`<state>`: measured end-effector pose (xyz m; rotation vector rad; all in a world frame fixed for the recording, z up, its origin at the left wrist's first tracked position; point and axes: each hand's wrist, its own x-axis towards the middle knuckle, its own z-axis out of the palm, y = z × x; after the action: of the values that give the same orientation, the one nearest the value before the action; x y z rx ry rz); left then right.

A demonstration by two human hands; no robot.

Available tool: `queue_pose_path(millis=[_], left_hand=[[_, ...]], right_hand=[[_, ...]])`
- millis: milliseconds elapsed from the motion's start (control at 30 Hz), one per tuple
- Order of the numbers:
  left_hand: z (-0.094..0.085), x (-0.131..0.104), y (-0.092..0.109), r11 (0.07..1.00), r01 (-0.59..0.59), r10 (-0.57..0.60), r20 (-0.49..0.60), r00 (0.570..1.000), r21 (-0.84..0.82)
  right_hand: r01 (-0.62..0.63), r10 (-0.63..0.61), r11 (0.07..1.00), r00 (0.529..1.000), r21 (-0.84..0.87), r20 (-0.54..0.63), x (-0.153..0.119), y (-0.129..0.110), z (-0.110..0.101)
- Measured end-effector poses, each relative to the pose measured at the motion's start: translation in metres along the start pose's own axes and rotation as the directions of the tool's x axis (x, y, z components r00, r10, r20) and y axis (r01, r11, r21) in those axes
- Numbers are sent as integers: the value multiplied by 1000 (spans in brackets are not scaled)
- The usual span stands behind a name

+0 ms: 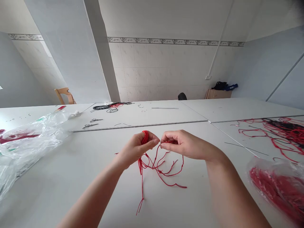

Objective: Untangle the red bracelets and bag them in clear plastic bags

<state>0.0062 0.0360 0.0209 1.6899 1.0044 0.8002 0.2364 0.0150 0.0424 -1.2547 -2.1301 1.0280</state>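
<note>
Left hand (136,148) (9 o'clock) curled round red cords (145,136), right hand (183,144) (3 o'clock) pinching one: we should keep tails (182,186) untangled.

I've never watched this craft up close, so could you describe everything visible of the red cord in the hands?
The red cord looks like thin, twisted or braided thread. A thick bundle sits in the left hand, while the right hand pinches another part. Loose strands curve and cross below, some bearing small knots; one straight strand forks at its end. They show against the white table; whether all touch it is unclear.
</note>
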Motion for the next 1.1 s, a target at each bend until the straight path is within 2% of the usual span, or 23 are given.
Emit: queue_pose_path(millis=[133, 300, 533, 733, 867, 1100], left_hand=[[-4, -2, 3, 998, 22, -17, -100, 995, 54], [-1, -4, 7, 999, -32, 33, -18, 999, 31], [-9, -6, 7, 998, -46, 51, -130, 990, 45], [-11, -7, 9, 996, -87, 89, -169, 982, 19], [-9, -9, 12, 998, -44, 54, -203, 978, 54], [-7, -9, 14, 997, -55, 61, -134, 989, 53]], right_hand=[[45, -42, 999, 994, 25, -101, 2, -2, 3], [93, -83, 995, 980, 44, -180, 4, -9, 10], [116, -102, 992, 961, 41, -257, -2, -12, 9], [119, -107, 993, 955, 27, -278, -4, -14, 8], [143, -130, 989, 955, 29, -268, -2, -15, 13], [144, -145, 989, 946, -25, -291, 3, -17, 25]])
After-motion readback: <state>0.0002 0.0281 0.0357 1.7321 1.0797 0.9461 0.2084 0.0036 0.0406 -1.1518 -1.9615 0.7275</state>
